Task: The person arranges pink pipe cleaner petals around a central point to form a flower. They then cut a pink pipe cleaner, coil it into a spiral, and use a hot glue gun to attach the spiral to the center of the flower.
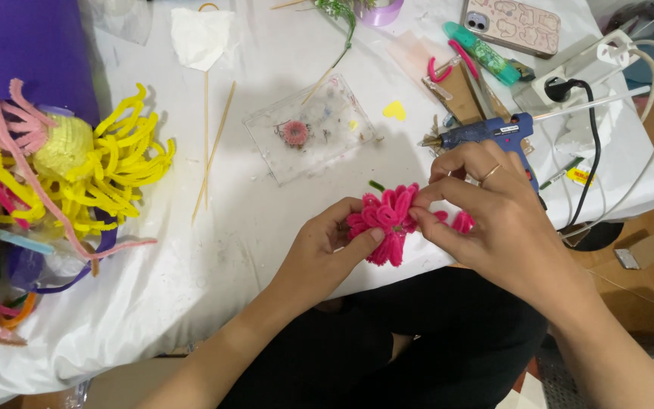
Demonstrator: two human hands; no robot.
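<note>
I hold a pink pipe-cleaner flower (389,221) in both my hands, just over the near edge of the table (266,220). My left hand (325,246) is under it, with my fingers curled around it and my thumb pressed on the fuzzy loops. My right hand (486,220) is on the other side, and my fingers pinch the pink petals tight. There is a ring on one finger of that hand.

Just behind my right hand lies a blue glue gun (486,135), with its black cord going to a white power strip (569,87). A clear plastic tray (308,130) sits in the middle of the table with a small pink round thing inside. Thin wooden sticks (210,148) lie beside it. Far to my left is a big yellow pipe-cleaner flower (107,170) in a bunch of other colourful ones. A phone (512,24) lies at the far side.
</note>
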